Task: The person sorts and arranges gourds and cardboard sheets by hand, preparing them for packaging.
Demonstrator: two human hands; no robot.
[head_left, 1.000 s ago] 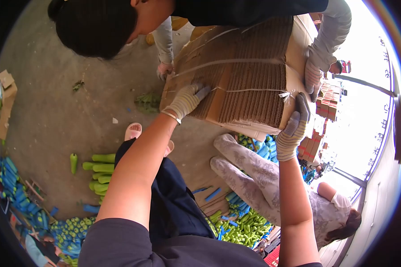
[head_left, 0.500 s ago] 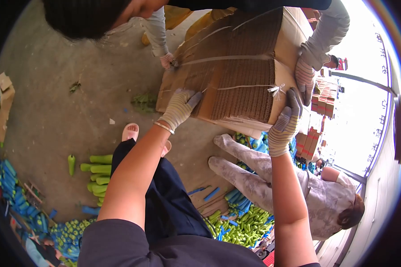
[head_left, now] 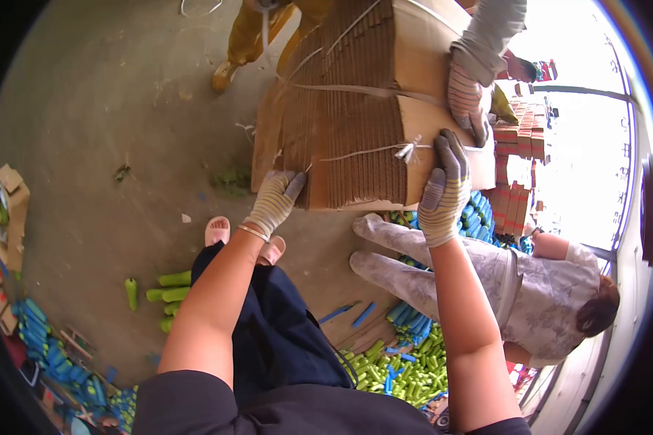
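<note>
A thick bundle of flattened cardboard boxes (head_left: 363, 163), bound with white string, is between my hands and a co-worker. My left hand (head_left: 274, 201), in a striped grey-tipped glove, grips the bundle's near left corner, its fingertips partly hidden. With the fingers up and the thumb apart, my right hand (head_left: 444, 196) presses against the right end, below a string knot (head_left: 408, 151). The co-worker's gloved hand (head_left: 467, 101) holds the same end higher up. Their other hand is not clearly visible.
Light green long vegetables (head_left: 174, 294) lie on the concrete floor by my feet, with a larger heap (head_left: 406, 373) nearer me. A person in patterned clothes (head_left: 551, 297) bends at the right. Stacked cartons (head_left: 511, 196) stand beyond. An open box (head_left: 11, 217) sits at far left.
The bundle and both my hands have shifted left in view. The co-worker's head has left the view, and their hand at the left side no longer shows on the bundle.
</note>
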